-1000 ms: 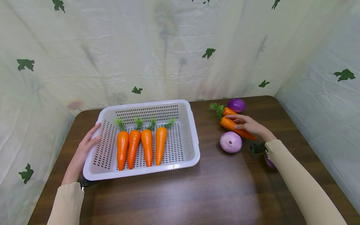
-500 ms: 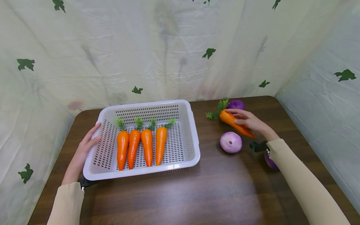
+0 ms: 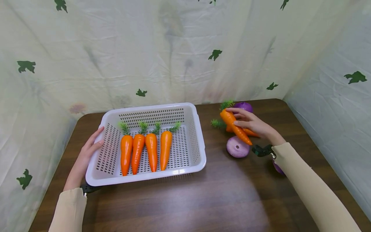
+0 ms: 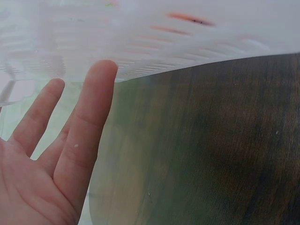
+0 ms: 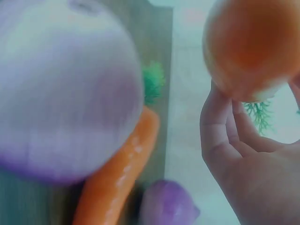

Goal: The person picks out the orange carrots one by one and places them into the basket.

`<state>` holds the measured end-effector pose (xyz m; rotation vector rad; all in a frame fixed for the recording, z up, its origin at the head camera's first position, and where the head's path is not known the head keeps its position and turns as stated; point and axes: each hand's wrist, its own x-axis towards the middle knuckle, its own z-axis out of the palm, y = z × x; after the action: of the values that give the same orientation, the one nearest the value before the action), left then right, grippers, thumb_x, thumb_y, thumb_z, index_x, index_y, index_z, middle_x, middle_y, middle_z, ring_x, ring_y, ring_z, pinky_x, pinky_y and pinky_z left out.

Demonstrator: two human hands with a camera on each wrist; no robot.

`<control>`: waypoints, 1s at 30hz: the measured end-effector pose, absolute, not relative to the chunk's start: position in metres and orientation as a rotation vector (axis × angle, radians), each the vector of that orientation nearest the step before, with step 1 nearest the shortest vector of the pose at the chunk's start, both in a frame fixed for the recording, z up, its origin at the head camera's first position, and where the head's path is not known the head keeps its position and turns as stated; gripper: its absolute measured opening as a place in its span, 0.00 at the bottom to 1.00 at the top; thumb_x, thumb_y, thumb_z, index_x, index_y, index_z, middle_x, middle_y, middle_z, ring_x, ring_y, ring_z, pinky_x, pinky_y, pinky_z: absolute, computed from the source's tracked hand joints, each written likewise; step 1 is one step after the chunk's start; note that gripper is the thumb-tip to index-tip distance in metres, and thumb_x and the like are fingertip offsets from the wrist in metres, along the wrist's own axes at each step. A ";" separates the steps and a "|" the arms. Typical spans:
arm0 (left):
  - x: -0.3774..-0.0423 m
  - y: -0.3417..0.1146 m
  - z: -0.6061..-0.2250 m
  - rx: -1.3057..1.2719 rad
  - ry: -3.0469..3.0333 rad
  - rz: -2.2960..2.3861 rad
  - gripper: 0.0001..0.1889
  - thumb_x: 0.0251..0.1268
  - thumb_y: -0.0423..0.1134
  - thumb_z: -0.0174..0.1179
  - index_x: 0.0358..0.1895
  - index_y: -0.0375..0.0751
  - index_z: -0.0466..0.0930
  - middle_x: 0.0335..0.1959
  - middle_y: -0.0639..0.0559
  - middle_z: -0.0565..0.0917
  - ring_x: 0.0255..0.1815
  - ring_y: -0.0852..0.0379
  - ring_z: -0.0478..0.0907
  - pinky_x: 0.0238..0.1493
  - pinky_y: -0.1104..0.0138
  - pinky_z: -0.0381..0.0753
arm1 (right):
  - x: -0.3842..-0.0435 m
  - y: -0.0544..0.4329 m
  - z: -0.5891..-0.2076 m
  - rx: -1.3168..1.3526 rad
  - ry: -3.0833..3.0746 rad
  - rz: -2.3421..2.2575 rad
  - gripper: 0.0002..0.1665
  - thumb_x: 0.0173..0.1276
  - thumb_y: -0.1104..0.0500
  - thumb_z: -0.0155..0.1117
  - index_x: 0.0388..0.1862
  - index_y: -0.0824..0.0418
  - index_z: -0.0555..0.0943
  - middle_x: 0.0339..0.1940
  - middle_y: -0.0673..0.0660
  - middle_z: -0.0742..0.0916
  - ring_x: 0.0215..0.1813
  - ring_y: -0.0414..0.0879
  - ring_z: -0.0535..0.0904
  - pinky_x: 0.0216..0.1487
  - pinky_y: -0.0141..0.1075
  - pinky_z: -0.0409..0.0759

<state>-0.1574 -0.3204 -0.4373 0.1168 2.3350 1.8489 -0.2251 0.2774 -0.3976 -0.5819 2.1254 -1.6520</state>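
Note:
My right hand [image 3: 255,124] pinches an orange carrot [image 3: 233,125] with green fronds between thumb and fingers, raised over the table's right side. In the right wrist view that carrot [image 5: 253,47] points its tip towards the camera. Beneath it lies another carrot [image 3: 251,132], partly covered. Close by are a pale purple onion [image 3: 237,147] and a darker purple onion [image 3: 245,106]. My left hand [image 3: 82,158] rests against the left side of a white perforated basket [image 3: 145,178], fingers fairly straight. Inside the basket several carrots [image 3: 151,151] lie side by side, fronds towards the back.
Another purple onion [image 3: 278,167] is mostly hidden by my right sleeve [image 3: 310,183]. The brown wooden table [image 3: 179,203] meets a pale curtain [image 3: 185,64] with green leaf shapes at its back edge. More curtain hangs on both sides.
The right hand has lifted the carrot off the other one, moving it slightly left and turning it more upright in view. The left hand and basket stay put.

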 end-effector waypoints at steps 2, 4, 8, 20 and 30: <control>-0.157 -0.320 -0.438 0.119 2.336 1.850 0.29 0.76 0.46 0.41 0.76 0.69 0.46 0.67 0.44 0.56 0.44 0.63 0.79 0.35 0.60 0.84 | -0.224 0.273 -0.395 -0.582 2.128 -1.651 0.31 0.74 0.62 0.53 0.73 0.55 0.61 0.67 0.67 0.65 0.65 0.62 0.63 0.51 0.43 0.79; -0.157 -0.320 -0.438 0.121 2.343 1.845 0.29 0.76 0.46 0.41 0.76 0.69 0.46 0.67 0.45 0.56 0.44 0.63 0.79 0.35 0.59 0.84 | -0.223 0.269 -0.394 -0.577 2.135 -1.650 0.31 0.73 0.61 0.54 0.73 0.54 0.62 0.67 0.66 0.65 0.66 0.62 0.62 0.51 0.43 0.79; -0.157 -0.320 -0.438 0.126 2.345 1.844 0.29 0.76 0.46 0.41 0.76 0.69 0.46 0.66 0.46 0.57 0.44 0.63 0.79 0.35 0.59 0.84 | -0.222 0.261 -0.391 -0.567 2.108 -1.671 0.32 0.73 0.61 0.54 0.74 0.53 0.61 0.67 0.65 0.65 0.65 0.62 0.62 0.51 0.44 0.79; -0.158 -0.321 -0.438 0.121 2.349 1.838 0.29 0.77 0.46 0.41 0.76 0.68 0.46 0.67 0.43 0.55 0.44 0.63 0.78 0.35 0.59 0.84 | -0.216 0.233 -0.383 -0.544 2.049 -1.700 0.32 0.71 0.60 0.57 0.72 0.51 0.62 0.64 0.62 0.67 0.61 0.61 0.67 0.53 0.50 0.77; -0.157 -0.320 -0.438 0.129 2.359 1.842 0.29 0.76 0.46 0.42 0.76 0.69 0.46 0.67 0.44 0.55 0.44 0.63 0.79 0.35 0.60 0.84 | -0.215 0.207 -0.378 -0.640 2.138 -1.653 0.32 0.69 0.58 0.58 0.71 0.52 0.63 0.64 0.60 0.70 0.61 0.58 0.69 0.51 0.48 0.78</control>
<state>-0.1574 -0.3204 -0.4382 0.1289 2.3590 1.8422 -0.2148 0.2070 -0.3784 -0.6404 2.1378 -1.6532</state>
